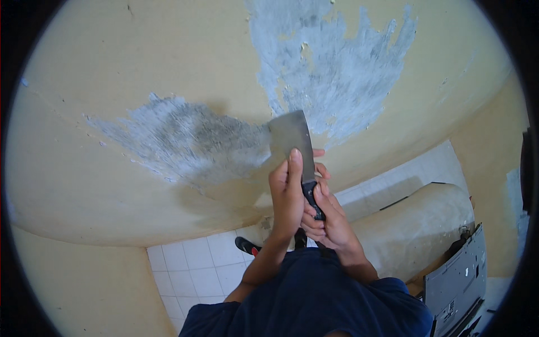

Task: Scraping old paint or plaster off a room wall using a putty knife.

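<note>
A cleaver (289, 129) with a broad grey blade and a black handle points up toward the wall in the middle of the view. My right hand (331, 216) is wrapped round its handle. My left hand (289, 191) pinches the lower blade, its thumb flat on the face and fingertips showing past the far edge. Behind the blade is the yellowish wall (185, 50), with a scraped grey-white patch (196, 137) on the left and a larger one (342, 67) at the upper right. Whether the blade's end touches the wall, I cannot tell.
White floor tiles (191, 269) lie below, with a dark shoe (246, 245) near the wall's foot. A long beige rounded object (415, 224) stands at my right. Beyond it leans a grey flat panel (457, 281). Another wall (494, 129) closes off the right side.
</note>
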{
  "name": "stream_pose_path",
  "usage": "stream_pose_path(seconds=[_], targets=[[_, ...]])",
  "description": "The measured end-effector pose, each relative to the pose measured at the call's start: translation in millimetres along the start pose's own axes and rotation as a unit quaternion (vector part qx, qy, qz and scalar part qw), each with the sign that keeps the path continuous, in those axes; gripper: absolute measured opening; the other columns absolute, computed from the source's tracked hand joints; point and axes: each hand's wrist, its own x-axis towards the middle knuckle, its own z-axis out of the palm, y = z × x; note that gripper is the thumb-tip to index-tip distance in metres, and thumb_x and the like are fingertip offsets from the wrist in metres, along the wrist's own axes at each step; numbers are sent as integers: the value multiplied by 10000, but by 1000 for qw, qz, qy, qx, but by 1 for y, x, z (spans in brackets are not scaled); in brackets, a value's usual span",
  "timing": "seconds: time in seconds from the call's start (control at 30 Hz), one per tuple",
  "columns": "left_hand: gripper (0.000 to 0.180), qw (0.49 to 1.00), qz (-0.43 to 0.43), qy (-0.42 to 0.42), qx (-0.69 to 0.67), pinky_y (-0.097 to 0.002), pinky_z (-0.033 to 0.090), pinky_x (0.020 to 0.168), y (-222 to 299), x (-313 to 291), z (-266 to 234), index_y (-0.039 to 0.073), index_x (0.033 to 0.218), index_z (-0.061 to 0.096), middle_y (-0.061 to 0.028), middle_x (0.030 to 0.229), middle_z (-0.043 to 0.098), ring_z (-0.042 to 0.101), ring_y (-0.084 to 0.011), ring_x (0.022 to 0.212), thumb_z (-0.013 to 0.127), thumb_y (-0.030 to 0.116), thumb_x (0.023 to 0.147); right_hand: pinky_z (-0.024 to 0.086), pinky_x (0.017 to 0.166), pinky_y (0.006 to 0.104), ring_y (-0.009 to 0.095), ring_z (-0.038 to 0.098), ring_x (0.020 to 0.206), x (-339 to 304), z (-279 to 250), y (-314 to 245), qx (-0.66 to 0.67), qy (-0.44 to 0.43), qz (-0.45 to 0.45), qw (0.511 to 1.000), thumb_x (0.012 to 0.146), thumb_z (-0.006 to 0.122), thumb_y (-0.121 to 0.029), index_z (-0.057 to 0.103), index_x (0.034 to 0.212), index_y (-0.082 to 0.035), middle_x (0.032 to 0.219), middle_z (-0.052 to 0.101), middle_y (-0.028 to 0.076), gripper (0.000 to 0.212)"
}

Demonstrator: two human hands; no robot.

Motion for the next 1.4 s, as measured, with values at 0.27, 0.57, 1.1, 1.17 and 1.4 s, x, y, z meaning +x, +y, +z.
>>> stream_pose_path(seconds=[0.27, 0.57, 1.1, 1.17, 1.4], targets=[[480, 999, 21, 25, 22, -185, 376, 425, 1, 5, -2, -48, 995, 565, -84, 660, 569, 511, -72, 481, 329, 370, 994, 187, 362, 192, 40, 221, 399, 7, 3, 5, 11, 15, -11, 1000, 993, 296, -412, 371, 740, -101, 534, 292, -46, 408], [484, 999, 3, -5, 37, -192, 412, 472, 4, 5, -1, -45, 988, 585, -98, 687, 590, 537, -85, 508, 329, 366, 995, 189, 366, 182, 36, 222, 403, 4, 4, 4, 12, 10, -28, 999, 988, 305, -423, 368, 749, -95, 542, 298, -44, 411], [495, 997, -12, -35, 64, -195, 437, 508, 8, 5, -21, -31, 1034, 615, -107, 709, 623, 573, -95, 556, 347, 382, 988, 185, 365, 181, 43, 228, 398, 15, -1, 23, 59, -53, -31, 996, 976, 294, -465, 358, 778, -95, 543, 291, -29, 424], [496, 995, -18, -64, 67, -200, 442, 513, 17, 8, -24, -36, 1028, 616, -111, 706, 627, 575, -96, 557, 349, 381, 987, 181, 361, 183, 45, 229, 395, 17, 8, 21, 54, -69, -39, 995, 973, 288, -477, 357, 784, -96, 540, 292, -27, 431], [487, 995, -15, -62, 71, -208, 450, 524, 8, 8, -22, -50, 1019, 609, -113, 685, 625, 571, -96, 556, 344, 358, 992, 179, 355, 185, 46, 227, 390, 14, 4, 22, 75, -43, -26, 996, 972, 286, -480, 358, 782, -95, 535, 285, -28, 435]])
